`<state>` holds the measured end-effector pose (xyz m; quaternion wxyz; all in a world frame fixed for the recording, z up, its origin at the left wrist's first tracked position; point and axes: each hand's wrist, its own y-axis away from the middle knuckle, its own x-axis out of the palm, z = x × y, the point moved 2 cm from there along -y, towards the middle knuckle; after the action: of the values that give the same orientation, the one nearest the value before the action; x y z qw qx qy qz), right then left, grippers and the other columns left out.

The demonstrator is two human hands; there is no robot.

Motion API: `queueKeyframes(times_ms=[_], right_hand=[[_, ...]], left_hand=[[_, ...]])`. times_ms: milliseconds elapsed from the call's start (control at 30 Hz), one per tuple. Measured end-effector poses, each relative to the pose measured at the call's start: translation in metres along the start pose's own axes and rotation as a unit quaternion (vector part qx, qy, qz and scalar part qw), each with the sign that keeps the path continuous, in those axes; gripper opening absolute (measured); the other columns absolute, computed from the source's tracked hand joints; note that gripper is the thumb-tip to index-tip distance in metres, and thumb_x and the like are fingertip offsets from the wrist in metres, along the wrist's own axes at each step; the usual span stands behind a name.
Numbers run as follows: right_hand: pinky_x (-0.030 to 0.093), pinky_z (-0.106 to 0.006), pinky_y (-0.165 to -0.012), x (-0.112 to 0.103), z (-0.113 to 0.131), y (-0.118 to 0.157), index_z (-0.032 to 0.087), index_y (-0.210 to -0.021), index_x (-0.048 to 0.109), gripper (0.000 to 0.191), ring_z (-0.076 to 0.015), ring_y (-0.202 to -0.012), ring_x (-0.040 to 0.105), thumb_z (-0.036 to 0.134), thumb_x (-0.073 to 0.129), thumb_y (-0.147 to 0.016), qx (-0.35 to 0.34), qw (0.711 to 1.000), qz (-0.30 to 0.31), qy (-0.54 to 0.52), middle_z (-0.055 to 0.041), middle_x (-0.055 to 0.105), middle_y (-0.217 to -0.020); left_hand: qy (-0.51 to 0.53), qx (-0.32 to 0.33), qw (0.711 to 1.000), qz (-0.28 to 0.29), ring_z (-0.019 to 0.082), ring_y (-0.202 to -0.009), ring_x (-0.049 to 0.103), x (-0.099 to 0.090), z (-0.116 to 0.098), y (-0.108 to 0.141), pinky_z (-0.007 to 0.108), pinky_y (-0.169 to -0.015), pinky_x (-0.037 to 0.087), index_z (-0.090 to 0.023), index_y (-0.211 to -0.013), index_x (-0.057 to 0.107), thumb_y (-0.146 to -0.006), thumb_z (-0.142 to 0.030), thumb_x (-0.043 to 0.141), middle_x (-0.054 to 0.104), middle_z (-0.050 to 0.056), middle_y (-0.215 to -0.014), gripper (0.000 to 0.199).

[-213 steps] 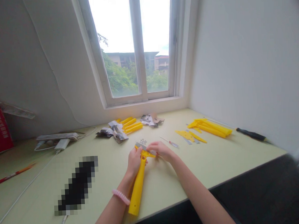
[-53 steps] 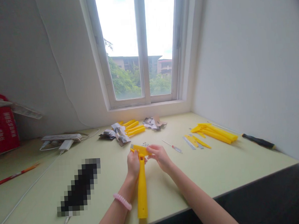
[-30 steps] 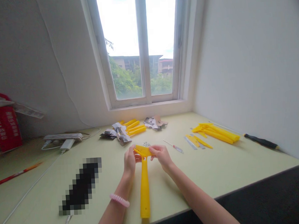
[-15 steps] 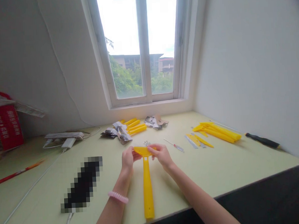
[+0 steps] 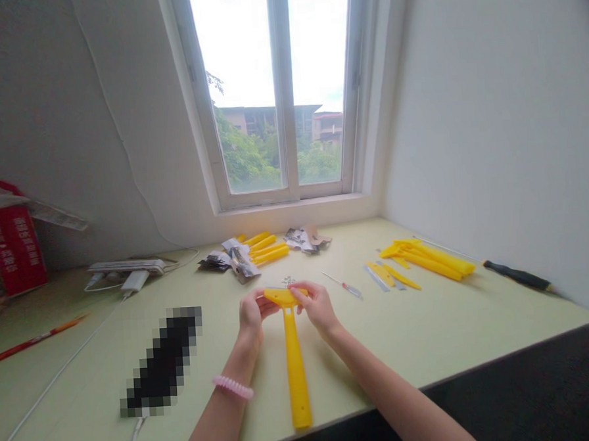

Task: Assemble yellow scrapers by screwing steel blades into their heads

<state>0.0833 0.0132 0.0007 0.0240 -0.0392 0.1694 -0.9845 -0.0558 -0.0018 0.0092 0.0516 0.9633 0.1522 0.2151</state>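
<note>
A yellow scraper [image 5: 296, 365] with a wide head and a long handle lies between my hands, its handle pointing toward me near the table's front edge. My left hand [image 5: 252, 313] holds the left end of the head, and my right hand [image 5: 317, 306] grips its right end with thumb and fingers. A thin grey strip shows along the head's far edge. Just beyond it is a small pile of screws [image 5: 288, 281]. To the right of the pile lies a small screwdriver [image 5: 343, 286].
Yellow handles [image 5: 268, 249] and crumpled packets [image 5: 241, 259] lie near the window. On the right are more yellow scrapers [image 5: 427, 258], blades with yellow covers [image 5: 379, 276] and a black-handled screwdriver [image 5: 517, 276]. A power strip [image 5: 129, 267] and a pixelated dark object [image 5: 164, 362] are at left.
The scraper's handle end has swung slightly to the right, and the head has tilted a little. Both hands keep their hold on the head.
</note>
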Motion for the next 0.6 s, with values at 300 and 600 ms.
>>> queueKeyframes(times_ms=[300, 600], right_hand=[[0.042, -0.021, -0.037, 0.000, 0.004, 0.001, 0.014, -0.075, 0.061, 0.021, -0.0077, -0.039, 0.049, 0.033, 0.055, -0.070, 0.011, 1.000, 0.014, 0.020, -0.0038, 0.061, -0.069], [0.042, -0.020, -0.039, 0.000, 0.018, 0.007, 0.016, -0.062, 0.052, 0.020, -0.0087, -0.043, 0.051, 0.034, 0.057, -0.069, -0.034, 0.995, -0.009, 0.096, 0.0002, 0.057, -0.060]], left_hand=[[0.002, -0.004, 1.000, -0.021, 0.017, -0.050, 0.061, -0.001, 0.002, 0.000, 0.026, -0.053, 0.047, -0.009, -0.067, 0.060, -0.067, -0.022, 0.048, 0.063, 0.007, -0.052, 0.018], [-0.005, 0.000, 1.000, -0.031, 0.017, -0.050, 0.061, -0.001, 0.003, 0.002, 0.028, -0.056, 0.049, -0.009, -0.066, 0.060, -0.068, -0.018, 0.045, 0.064, 0.008, -0.052, 0.018]])
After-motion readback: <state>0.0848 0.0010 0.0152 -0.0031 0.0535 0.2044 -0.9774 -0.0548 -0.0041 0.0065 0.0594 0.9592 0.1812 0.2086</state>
